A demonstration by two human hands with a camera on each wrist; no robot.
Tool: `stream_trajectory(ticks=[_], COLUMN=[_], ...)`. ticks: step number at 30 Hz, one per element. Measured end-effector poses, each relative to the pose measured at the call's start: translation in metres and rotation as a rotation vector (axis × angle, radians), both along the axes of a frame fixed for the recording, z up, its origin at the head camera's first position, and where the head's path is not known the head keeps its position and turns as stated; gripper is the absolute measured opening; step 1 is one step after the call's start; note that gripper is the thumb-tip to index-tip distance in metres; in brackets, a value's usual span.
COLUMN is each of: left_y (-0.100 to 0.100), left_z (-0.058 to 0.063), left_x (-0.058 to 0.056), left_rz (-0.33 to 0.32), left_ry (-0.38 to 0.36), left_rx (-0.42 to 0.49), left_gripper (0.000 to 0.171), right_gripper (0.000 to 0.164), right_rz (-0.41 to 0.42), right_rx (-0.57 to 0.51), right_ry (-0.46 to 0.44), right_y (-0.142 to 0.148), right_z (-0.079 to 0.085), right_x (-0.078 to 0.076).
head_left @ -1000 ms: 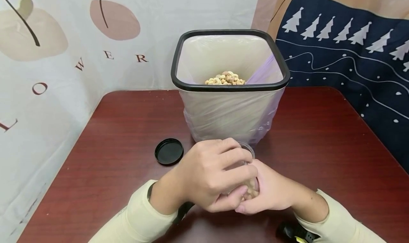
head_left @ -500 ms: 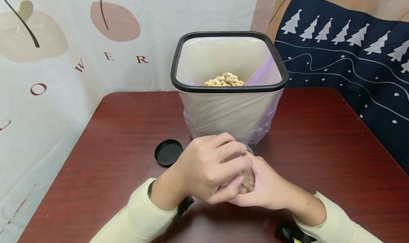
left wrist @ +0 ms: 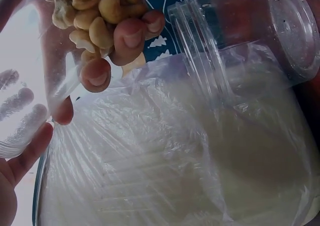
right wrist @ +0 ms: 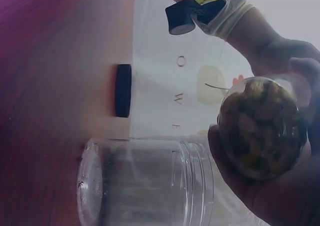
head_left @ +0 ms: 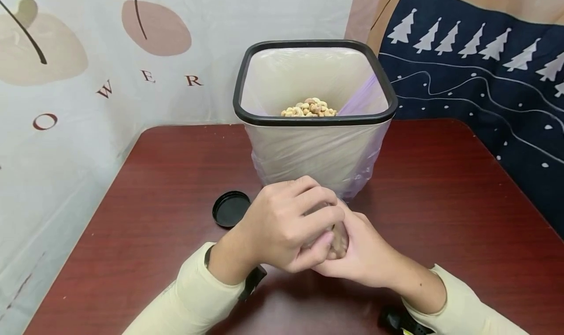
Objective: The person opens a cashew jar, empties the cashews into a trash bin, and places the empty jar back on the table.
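Observation:
A clear round container of cashews (right wrist: pixel 262 128) is held between both hands, close in front of the bin. My left hand (head_left: pixel 282 227) lies over it from the left, with curled fingers and thumb gripping its side. Opposite, my right hand (head_left: pixel 367 244) wraps round it. In the left wrist view, cashews (left wrist: pixel 97 18) show through the clear wall behind several fingertips. Behind the hands stands a clear jar (right wrist: pixel 140 181) with a threaded mouth and no nuts visible inside; the hands cover most of it in the head view. A black lid (head_left: pixel 230 209) lies left of the hands.
A bin (head_left: pixel 315 122) with a black rim and thin plastic liner stands at the back middle of the red-brown table (head_left: pixel 176 163). Cashews (head_left: pixel 310 107) are heaped inside it. Printed cloth hangs behind and on both sides.
Both hands have risen slightly and shifted a little left and away from the body, keeping their hold on the container. The standing jar's rim has become hidden behind them.

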State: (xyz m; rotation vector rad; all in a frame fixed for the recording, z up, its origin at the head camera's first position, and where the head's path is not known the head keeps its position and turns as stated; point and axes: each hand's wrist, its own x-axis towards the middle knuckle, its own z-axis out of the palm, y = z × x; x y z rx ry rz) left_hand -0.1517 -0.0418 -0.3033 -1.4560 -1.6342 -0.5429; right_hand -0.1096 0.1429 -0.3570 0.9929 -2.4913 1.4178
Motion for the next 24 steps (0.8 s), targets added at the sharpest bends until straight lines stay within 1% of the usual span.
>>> stream_trajectory(ticks=[7, 12, 15, 20, 24], left_y=[0.0009, 0.0022, 0.0027, 0.0029, 0.0042], left_z=[-0.0001, -0.0011, -0.0021, -0.0037, -0.0041], left_x=[-0.0005, -0.0002, 0.0000, 0.0016, 0.0025], left_rz=[0.024, 0.053, 0.074, 0.096, 0.107], left_ry=[-0.004, -0.007, -0.015, -0.030, -0.048], left_rx=[0.011, 0.033, 0.040, 0.045, 0.061], left_gripper=[0.025, 0.023, 0.023, 0.024, 0.025], right_gripper=[0.075, 0.069, 0.069, 0.070, 0.069], right_rz=[-0.055, -0.089, -0.096, -0.108, -0.121], right_rx=[0.002, -0.011, -0.021, -0.023, -0.023], right_ry=[0.062, 0.165, 0.217, 0.245, 0.242], right_y=[-0.0017, -0.0028, -0.0032, -0.0037, -0.0031], right_z=[-0.0003, -0.0039, -0.0050, -0.0058, -0.0058], right_x=[0.0004, -0.0014, -0.0024, -0.0017, -0.0015])
